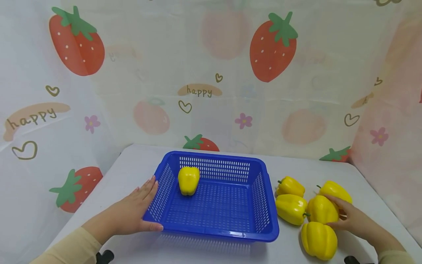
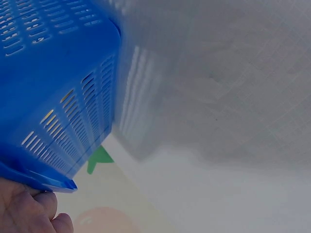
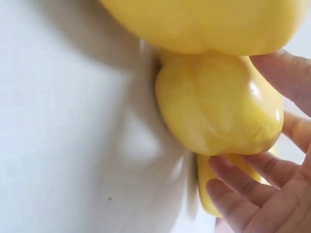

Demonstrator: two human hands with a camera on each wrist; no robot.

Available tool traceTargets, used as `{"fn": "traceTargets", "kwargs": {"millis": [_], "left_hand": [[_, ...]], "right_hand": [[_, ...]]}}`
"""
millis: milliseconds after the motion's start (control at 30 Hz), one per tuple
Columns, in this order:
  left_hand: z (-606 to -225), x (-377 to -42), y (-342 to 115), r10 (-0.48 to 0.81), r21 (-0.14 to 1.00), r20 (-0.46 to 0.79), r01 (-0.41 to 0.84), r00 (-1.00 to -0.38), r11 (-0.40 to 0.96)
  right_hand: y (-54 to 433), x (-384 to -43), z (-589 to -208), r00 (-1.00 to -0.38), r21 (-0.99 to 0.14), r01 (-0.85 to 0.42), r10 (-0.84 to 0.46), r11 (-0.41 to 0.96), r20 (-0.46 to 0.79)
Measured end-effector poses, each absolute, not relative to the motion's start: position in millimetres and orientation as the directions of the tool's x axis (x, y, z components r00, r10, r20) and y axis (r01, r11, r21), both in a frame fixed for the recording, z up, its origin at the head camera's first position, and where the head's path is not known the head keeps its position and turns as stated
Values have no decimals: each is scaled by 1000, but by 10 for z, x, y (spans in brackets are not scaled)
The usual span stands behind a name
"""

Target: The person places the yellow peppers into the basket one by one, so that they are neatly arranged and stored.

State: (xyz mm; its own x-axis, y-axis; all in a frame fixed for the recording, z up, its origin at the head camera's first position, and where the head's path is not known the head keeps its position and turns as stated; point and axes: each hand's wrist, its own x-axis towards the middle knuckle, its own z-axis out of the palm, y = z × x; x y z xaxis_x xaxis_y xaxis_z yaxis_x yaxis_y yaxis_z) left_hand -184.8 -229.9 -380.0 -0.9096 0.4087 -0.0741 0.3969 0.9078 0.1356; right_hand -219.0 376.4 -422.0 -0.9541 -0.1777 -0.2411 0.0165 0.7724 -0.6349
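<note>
A blue plastic basket with slotted walls stands on the table. My left hand rests on its left side, fingers straight along the rim and thumb over the front corner. In the left wrist view, the fingers lie against the basket's rim. One yellow bell pepper stands inside, near the back left. To the basket's right, my right hand holds another yellow bell pepper on the table between thumb and fingers. The right wrist view shows its rounded end between them.
Around the held one sit other yellow bell peppers: one in front, one behind, and two beside the basket, a nearer one and a farther one. A strawberry-print curtain hangs behind the white table.
</note>
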Motion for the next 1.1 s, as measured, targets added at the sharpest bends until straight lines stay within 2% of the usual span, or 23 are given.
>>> {"fn": "traceTargets", "kwargs": {"millis": [367, 767, 1100], "left_hand": [[-3785, -1844, -2293, 405, 138, -80, 393, -911, 909], [-3760, -1832, -2285, 406, 149, -89, 391, -909, 908], [-3755, -1827, -2277, 403, 150, -89, 388, -911, 909]], "right_hand": [[3796, -2202, -4280, -947, -652, 69, -155, 755, -280], [3791, -2189, -4302, -948, -680, 17, -204, 733, -245], [3793, -2215, -4333, -950, -626, 85, -126, 775, -284]]}}
